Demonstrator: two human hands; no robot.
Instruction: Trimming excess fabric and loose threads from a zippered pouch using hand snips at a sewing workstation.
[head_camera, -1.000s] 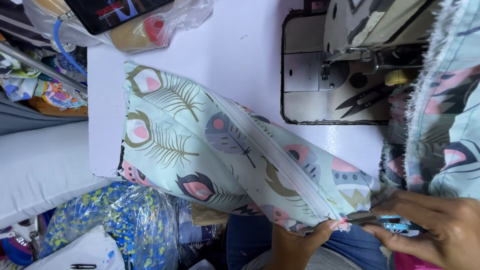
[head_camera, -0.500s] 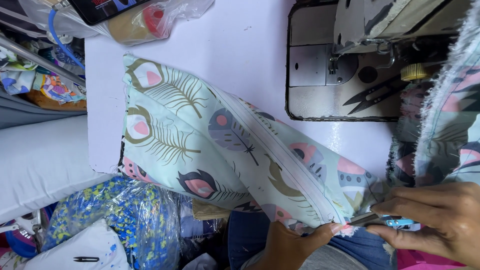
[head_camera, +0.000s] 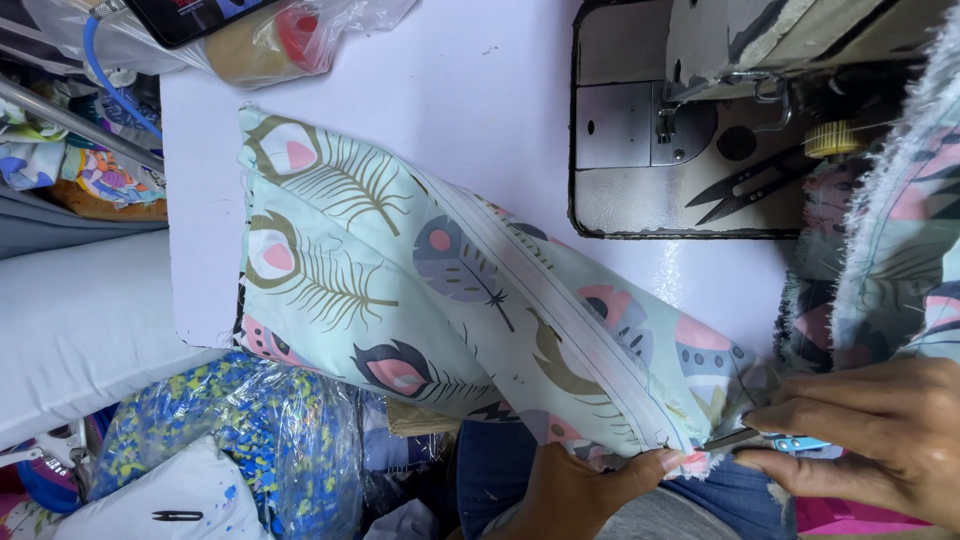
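The feather-print fabric (head_camera: 420, 290) lies across the middle of the frame on the white table (head_camera: 480, 110), with a pale zipper (head_camera: 560, 330) running diagonally toward the lower right. At the bottom centre, the left hand (head_camera: 585, 490) pinches the end of the fabric from below. At the lower right, the right hand (head_camera: 880, 440) is closed around small blue-handled snips (head_camera: 765, 440), their tip at the zipper end. The fabric looks light, soft and floppy, so it is best gripped near the seam, which seems stiffer. The sewing machine (head_camera: 700, 130) sits at the upper right, with black thread clippers (head_camera: 750, 185) on its plate.
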